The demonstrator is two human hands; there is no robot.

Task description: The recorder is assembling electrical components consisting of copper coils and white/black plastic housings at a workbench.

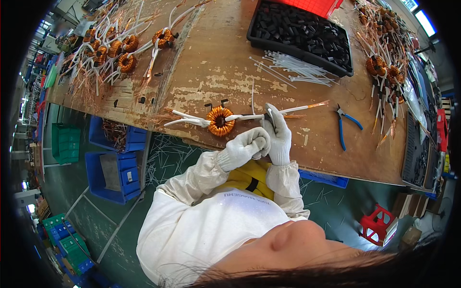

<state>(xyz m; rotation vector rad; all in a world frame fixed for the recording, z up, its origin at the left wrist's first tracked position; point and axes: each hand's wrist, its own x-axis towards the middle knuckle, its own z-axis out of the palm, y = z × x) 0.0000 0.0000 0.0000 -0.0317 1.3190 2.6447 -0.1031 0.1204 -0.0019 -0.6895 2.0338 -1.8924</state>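
Note:
A toroidal coil (221, 121) wound with copper wire lies near the table's front edge, white leads running out to both sides and ending in bare copper strands. Around the right-hand leads (249, 117), beside a black piece, my gloved right hand (279, 137) is closed, its fingers pointing away from me. My gloved left hand (247, 146) is curled into a fist against the right palm, just in front of the leads; what it holds is hidden. A thin white cable tie (253, 96) points away from the leads behind my hands.
A black bin (300, 36) of small black parts stands at the back, loose cable ties (302, 69) before it. Blue-handled cutters (346, 126) lie to the right. Coil heaps (108, 50) occupy both sides. Blue crates (113, 177) stand left, below the table; a red stool (378, 224) is at right.

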